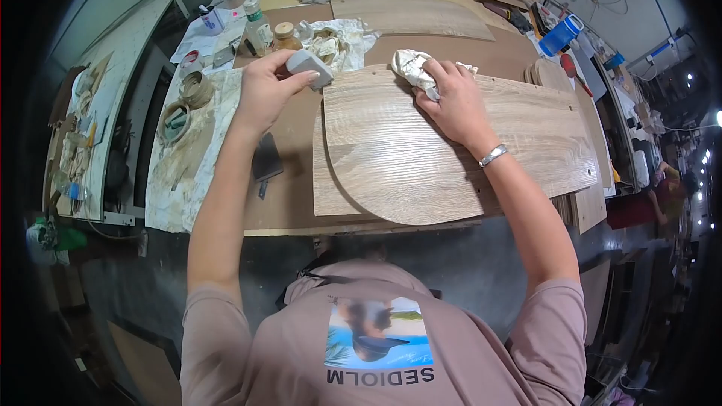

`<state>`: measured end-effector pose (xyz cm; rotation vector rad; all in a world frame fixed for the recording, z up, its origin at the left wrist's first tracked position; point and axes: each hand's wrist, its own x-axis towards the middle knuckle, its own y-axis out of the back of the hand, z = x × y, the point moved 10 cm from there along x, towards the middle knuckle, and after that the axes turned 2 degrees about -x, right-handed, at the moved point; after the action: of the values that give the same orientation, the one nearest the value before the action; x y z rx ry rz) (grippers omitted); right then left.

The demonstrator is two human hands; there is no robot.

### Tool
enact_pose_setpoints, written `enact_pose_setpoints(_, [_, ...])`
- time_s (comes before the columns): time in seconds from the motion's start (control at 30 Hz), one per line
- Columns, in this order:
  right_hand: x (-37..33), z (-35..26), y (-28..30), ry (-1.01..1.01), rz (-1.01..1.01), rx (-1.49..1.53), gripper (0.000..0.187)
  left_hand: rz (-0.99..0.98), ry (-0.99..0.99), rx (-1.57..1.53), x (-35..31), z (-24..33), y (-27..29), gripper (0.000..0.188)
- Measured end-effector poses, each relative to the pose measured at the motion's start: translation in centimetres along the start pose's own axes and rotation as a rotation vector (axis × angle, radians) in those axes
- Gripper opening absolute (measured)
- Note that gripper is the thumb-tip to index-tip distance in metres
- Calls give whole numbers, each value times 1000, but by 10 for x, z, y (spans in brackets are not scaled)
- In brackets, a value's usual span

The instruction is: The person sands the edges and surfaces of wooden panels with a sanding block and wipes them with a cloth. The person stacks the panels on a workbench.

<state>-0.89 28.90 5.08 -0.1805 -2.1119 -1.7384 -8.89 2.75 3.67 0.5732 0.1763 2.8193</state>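
A wood-grain board (406,150) with one rounded corner and small holes along its edges lies on top of another board on the workbench. My left hand (272,84) grips a grey block (310,68), like a sanding block, at the board's far left corner. Bunched under my right hand (456,101) is a whitish cloth (412,69), near the board's far edge. My fingers cover part of the cloth. A dark flat scraper-like tool (266,158) rests on the bench to the left of the board.
Left of the board stand a jar (283,36), a clear bottle (258,28) and a round tin (175,120) on stained paper. A crumpled rag (338,43) lies behind. Another wood-grain panel (414,16) is at the back, and a blue bottle (560,35) sits at the far right.
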Motion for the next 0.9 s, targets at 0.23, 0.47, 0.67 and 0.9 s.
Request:
enact_pose_setpoints(0.23, [-2,-1,3,5,24,-4,39,22,-48,156,6,5,7,23])
enact_pose_setpoints(0.47, [-1,0,3,7,24,-14,39,20,-18,265,3,9,6,22])
enact_pose_setpoints(0.67, [-1,0,3,4,27,-10,39,34,-46,278,2,17,8,21])
enact_pose_setpoints(0.9, [-2,6,2,-25,35,31,35,-173,137,148,-9,-1,5,20])
